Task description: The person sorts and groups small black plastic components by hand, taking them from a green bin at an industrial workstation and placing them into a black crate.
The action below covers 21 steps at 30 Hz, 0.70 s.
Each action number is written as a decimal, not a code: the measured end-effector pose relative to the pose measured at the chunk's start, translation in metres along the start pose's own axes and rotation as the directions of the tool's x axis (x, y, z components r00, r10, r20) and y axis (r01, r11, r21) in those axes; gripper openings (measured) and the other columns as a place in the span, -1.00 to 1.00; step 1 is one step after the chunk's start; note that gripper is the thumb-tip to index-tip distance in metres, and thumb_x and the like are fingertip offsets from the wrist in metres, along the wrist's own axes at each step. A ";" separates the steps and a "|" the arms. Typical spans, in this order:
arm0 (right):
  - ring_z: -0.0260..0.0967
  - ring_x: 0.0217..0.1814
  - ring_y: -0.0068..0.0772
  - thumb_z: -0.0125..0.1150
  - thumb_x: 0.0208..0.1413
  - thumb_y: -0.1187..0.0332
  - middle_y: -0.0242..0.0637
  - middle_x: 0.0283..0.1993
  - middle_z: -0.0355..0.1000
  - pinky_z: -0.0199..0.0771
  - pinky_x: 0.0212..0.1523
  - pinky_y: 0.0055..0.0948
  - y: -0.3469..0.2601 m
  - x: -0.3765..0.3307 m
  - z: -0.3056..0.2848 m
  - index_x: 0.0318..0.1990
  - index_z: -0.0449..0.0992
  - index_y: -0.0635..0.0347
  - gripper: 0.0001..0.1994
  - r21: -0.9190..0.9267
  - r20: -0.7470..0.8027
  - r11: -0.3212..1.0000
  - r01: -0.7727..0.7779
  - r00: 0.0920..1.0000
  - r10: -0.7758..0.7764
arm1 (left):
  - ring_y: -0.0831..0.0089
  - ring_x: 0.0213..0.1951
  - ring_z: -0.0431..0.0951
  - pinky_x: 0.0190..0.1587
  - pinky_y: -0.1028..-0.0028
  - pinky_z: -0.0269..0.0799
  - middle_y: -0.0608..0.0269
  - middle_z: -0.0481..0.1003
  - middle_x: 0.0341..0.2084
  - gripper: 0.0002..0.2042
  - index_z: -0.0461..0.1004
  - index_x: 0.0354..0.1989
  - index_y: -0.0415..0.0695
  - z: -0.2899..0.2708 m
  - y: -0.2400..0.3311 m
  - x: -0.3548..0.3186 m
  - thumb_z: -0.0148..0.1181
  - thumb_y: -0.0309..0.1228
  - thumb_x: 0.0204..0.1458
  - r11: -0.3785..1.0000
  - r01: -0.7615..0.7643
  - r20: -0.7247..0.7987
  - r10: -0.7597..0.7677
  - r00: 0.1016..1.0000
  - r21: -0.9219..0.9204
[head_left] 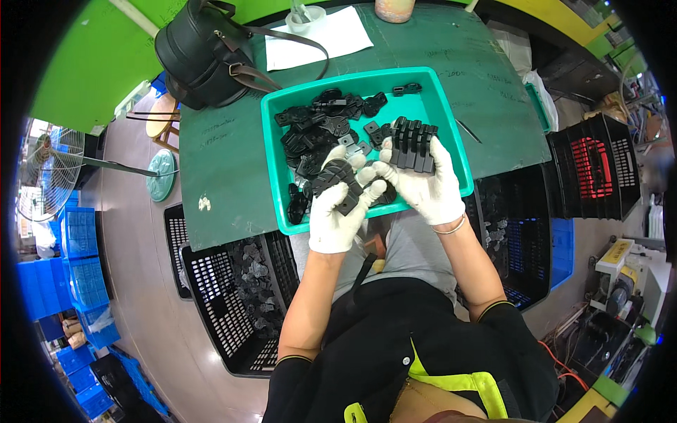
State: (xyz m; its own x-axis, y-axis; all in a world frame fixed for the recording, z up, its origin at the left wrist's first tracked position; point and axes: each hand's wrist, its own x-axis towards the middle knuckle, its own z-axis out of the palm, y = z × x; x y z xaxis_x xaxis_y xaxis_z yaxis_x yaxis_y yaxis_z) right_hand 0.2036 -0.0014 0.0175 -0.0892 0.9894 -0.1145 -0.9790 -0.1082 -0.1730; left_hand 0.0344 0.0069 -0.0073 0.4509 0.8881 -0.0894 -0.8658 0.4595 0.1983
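A person seated at a dark green desk is working with both hands, each in a white knit glove, over a teal plastic tray that is sitting near the desk's front edge.

The left hand is gripping a small bunch of flat black plastic parts, its fingers curling together around them just above the tray's front left corner. The right hand is holding a row of the same black parts stacked on edge, with fingers closed along the underside and the thumb pressing against the near end; this stack is hovering over the tray's right half. The two hands are nearly touching at the thumbs.

A loose heap of black plastic parts is filling the left and back part of the tray, and one lone piece is lying at its back right corner.

At the desk's back left corner a black leather handbag is resting, its strap trailing over a white sheet of paper along the back edge. A pinkish cup is standing at the back edge too.

Below the desk, a black slotted crate holding more black parts is standing on the floor to the person's left, and another black crate is standing to the right. Blue crates are stacked far left beside a floor fan.
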 end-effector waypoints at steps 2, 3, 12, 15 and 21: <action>0.33 0.04 -0.13 0.12 0.15 0.10 -0.01 0.08 0.31 0.39 0.07 -0.01 -0.002 -0.003 0.003 0.17 0.27 0.25 -0.47 -0.034 -0.031 0.999 0.021 0.999 -0.022 | 0.15 -0.01 0.48 -0.03 0.09 0.48 0.09 0.46 -0.06 -0.38 0.22 0.21 -0.07 0.003 -0.002 -0.001 0.24 -0.54 -0.10 0.999 -0.018 -0.036 0.019 0.999 0.047; 0.32 0.04 -0.14 0.14 0.14 0.09 -0.02 0.07 0.30 0.39 0.07 -0.02 -0.005 -0.005 0.003 0.18 0.25 0.25 -0.44 -0.052 -0.019 0.999 0.013 1.000 -0.014 | 0.19 -0.07 0.49 -0.06 0.12 0.51 0.10 0.43 -0.08 -0.37 0.20 0.22 -0.06 0.003 -0.002 -0.002 0.25 -0.53 -0.10 0.997 -0.017 -0.062 0.023 0.998 0.081; 0.32 -0.02 -0.15 0.23 0.07 0.07 -0.04 -0.01 0.29 0.39 0.07 -0.10 -0.067 -0.037 -0.002 0.22 0.16 0.32 -0.32 -0.137 0.009 0.980 0.143 0.990 -0.143 | 0.42 -0.22 0.46 -0.21 0.35 0.47 0.22 0.41 -0.14 -0.35 0.18 0.23 -0.05 0.003 0.000 -0.001 0.29 -0.51 -0.09 0.990 -0.023 -0.058 0.032 0.998 0.140; 0.33 -0.04 -0.15 0.21 0.09 0.11 -0.04 -0.03 0.30 0.42 0.05 -0.13 -0.087 -0.051 -0.011 0.20 0.19 0.35 -0.36 -0.145 -0.003 0.964 0.223 0.974 -0.226 | 0.48 -0.27 0.38 -0.25 0.50 0.39 0.24 0.40 -0.14 -0.47 0.25 0.20 -0.03 0.006 -0.002 0.001 0.24 -0.49 0.01 0.990 -0.016 -0.032 0.021 0.999 0.141; 0.34 0.01 -0.08 0.18 0.12 0.17 -0.04 -0.01 0.35 0.44 0.01 -0.01 -0.127 -0.074 -0.061 0.10 0.33 0.27 -0.53 -0.062 -0.058 0.941 0.332 0.940 -0.336 | 0.58 -0.38 0.29 -0.36 0.58 0.31 0.28 0.40 -0.21 -0.52 0.31 0.14 -0.03 0.005 -0.001 0.002 0.26 -0.26 0.04 0.983 -0.040 -0.060 0.052 0.997 0.177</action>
State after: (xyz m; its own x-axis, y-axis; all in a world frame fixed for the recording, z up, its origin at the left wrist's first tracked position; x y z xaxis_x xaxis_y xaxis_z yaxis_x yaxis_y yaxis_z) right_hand 0.3461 -0.0671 -0.0119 0.2556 0.9609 -0.1066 -0.9396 0.2209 -0.2616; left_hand 0.0371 0.0085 -0.0028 0.3918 0.9097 -0.1378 -0.8309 0.4141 0.3717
